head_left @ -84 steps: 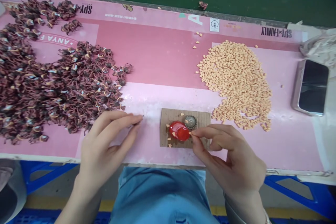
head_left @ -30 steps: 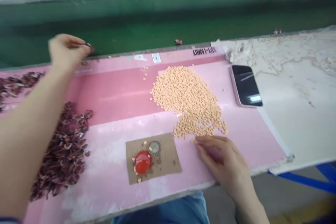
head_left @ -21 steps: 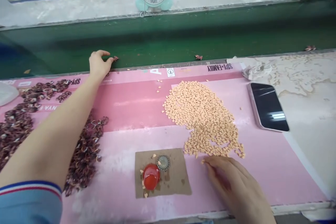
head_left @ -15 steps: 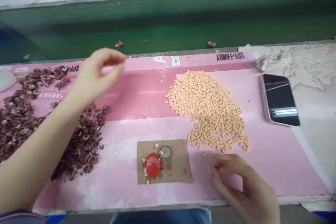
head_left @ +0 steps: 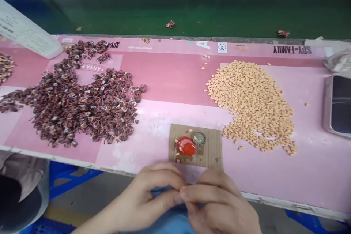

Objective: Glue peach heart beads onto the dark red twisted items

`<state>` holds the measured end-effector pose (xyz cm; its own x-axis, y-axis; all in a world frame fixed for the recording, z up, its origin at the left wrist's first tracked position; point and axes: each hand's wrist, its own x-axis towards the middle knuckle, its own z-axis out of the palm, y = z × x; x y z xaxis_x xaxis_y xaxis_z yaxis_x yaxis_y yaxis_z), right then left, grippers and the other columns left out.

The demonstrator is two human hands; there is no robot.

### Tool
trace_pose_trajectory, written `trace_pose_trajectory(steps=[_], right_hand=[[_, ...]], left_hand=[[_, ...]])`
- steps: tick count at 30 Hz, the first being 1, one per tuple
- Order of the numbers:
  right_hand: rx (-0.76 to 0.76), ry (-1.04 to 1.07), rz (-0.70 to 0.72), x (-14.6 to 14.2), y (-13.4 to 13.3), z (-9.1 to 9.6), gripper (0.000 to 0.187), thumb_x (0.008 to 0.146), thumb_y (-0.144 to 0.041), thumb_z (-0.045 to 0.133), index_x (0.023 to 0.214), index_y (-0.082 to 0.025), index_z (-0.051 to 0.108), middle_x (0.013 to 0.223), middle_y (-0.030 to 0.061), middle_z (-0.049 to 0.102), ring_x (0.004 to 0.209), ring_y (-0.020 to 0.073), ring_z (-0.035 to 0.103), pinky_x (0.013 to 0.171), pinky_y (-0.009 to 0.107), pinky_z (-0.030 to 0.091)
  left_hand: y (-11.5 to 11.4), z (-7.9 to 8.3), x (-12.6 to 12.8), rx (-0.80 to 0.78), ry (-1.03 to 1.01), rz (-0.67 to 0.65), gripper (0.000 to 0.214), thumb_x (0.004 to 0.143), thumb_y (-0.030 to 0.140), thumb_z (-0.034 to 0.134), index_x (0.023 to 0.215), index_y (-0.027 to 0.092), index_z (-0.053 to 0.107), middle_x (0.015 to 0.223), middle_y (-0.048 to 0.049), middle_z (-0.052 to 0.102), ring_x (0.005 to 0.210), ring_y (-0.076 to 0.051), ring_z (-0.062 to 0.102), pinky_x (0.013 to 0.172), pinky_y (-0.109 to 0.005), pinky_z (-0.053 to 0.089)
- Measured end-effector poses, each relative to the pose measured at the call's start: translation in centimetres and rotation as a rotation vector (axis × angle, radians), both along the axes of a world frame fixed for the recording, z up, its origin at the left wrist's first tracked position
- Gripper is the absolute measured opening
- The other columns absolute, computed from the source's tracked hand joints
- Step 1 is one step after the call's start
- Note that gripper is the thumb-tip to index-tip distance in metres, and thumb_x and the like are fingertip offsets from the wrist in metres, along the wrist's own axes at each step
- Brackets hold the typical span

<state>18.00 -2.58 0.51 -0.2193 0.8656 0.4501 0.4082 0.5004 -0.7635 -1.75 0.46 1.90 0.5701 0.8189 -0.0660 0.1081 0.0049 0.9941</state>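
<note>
At the table's front edge my left hand (head_left: pixel 153 193) and my right hand (head_left: pixel 216 203) meet, thumbs and fingertips pinched together. Whatever lies between the fingertips is hidden. Just beyond them is a brown cardboard piece (head_left: pixel 212 150). On it sit a red cap (head_left: pixel 186 146), a metal bottle cap (head_left: pixel 199 138) and several small tan pieces. Right of the cardboard spreads a heap of small tan heart-shaped pieces (head_left: pixel 252 102). A pile of dark reddish-brown, wiry little pieces with pale bits (head_left: pixel 85 102) covers the left part of the table.
A white bottle (head_left: pixel 30 29) lies slanted at the back left, near more tan pieces (head_left: pixel 6 67). A phone (head_left: pixel 340 106) lies at the right edge beside crumpled plastic (head_left: pixel 340 61). Below the table's left side stands a bin (head_left: pixel 38 201) near blue plastic (head_left: pixel 71 179).
My left hand has come back from the far side of the table to meet my right hand at the front edge. The camera view has shifted left and down.
</note>
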Motion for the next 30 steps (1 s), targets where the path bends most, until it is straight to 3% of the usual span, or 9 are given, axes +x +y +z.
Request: trace_pose_trajectory(steps=[5, 9, 14, 21, 24, 28, 30], right_hand=[[-0.032, -0.019, 0.054, 0.3, -0.1, 0.3, 0.034, 0.088, -0.002, 0.073, 0.084, -0.031, 0.056, 0.081, -0.0083, 0.082, 0.060, 0.0131, 0.073, 0.055, 0.024, 0.062], [-0.044, -0.024, -0.002, -0.6, 0.2, 0.6, 0.030, 0.093, -0.001, 0.064, 0.090, -0.028, 0.051, 0.084, -0.0050, 0.083, 0.068, 0.0116, 0.076, 0.066, 0.022, 0.065], [-0.012, -0.083, -0.077, -1.0, 0.0, 0.5, 0.027, 0.095, -0.003, 0.064, 0.092, -0.027, 0.051, 0.081, -0.0036, 0.082, 0.069, 0.0121, 0.077, 0.068, 0.021, 0.066], [-0.098, 0.043, -0.109, -1.6, -0.5, -0.1, 0.029, 0.093, -0.002, 0.064, 0.092, -0.027, 0.049, 0.080, -0.0021, 0.079, 0.073, 0.0144, 0.077, 0.070, 0.026, 0.067], [-0.120, 0.094, -0.175, -1.1, -0.5, -0.3, 0.031, 0.090, -0.001, 0.066, 0.090, -0.027, 0.049, 0.081, -0.0024, 0.078, 0.075, 0.0144, 0.076, 0.071, 0.027, 0.066], [-0.081, 0.072, -0.307, 0.3, -0.1, -1.1, 0.033, 0.089, -0.001, 0.071, 0.092, -0.027, 0.051, 0.085, -0.0005, 0.079, 0.081, 0.0170, 0.077, 0.071, 0.030, 0.064], [-0.059, 0.012, -0.354, 0.9, 0.2, -1.6, 0.032, 0.090, -0.002, 0.072, 0.091, -0.028, 0.053, 0.086, 0.0001, 0.079, 0.082, 0.0188, 0.077, 0.072, 0.034, 0.063]], left_hand=[[-1.4, -0.9, -0.2, 0.136, -0.016, 0.143, 0.016, 0.099, 0.016, 0.068, 0.084, 0.018, 0.073, 0.077, -0.0073, 0.076, 0.066, -0.016, 0.073, 0.062, -0.021, 0.062], [-1.7, -1.3, -0.2, 0.339, 0.078, 0.219, 0.014, 0.094, 0.007, 0.066, 0.087, 0.017, 0.073, 0.079, -0.0073, 0.076, 0.066, -0.015, 0.073, 0.061, -0.019, 0.062], [-1.6, -1.6, -0.1, 0.571, 0.192, 0.242, 0.017, 0.096, 0.004, 0.062, 0.095, 0.018, 0.071, 0.083, -0.0062, 0.078, 0.071, -0.014, 0.075, 0.066, -0.019, 0.063], [-1.7, -2.0, 0.0, 0.701, 0.286, 0.231, 0.016, 0.102, 0.007, 0.057, 0.101, 0.018, 0.069, 0.086, -0.0047, 0.078, 0.073, -0.014, 0.072, 0.071, -0.023, 0.061], [-1.2, -2.6, -2.3, 0.790, 0.469, 0.271, 0.017, 0.106, 0.013, 0.057, 0.112, 0.021, 0.071, 0.093, -0.0047, 0.079, 0.082, -0.018, 0.072, 0.079, -0.031, 0.059], [0.1, -3.8, -7.4, 0.998, 0.897, 0.524, 0.013, 0.102, 0.027, 0.069, 0.113, 0.024, 0.076, 0.098, -0.0106, 0.076, 0.090, -0.029, 0.065, 0.085, -0.045, 0.049], [0.5, -4.3, -9.5, 1.006, 0.995, 0.521, 0.015, 0.102, 0.029, 0.071, 0.115, 0.025, 0.076, 0.101, -0.0129, 0.074, 0.092, -0.032, 0.063, 0.086, -0.047, 0.046]])
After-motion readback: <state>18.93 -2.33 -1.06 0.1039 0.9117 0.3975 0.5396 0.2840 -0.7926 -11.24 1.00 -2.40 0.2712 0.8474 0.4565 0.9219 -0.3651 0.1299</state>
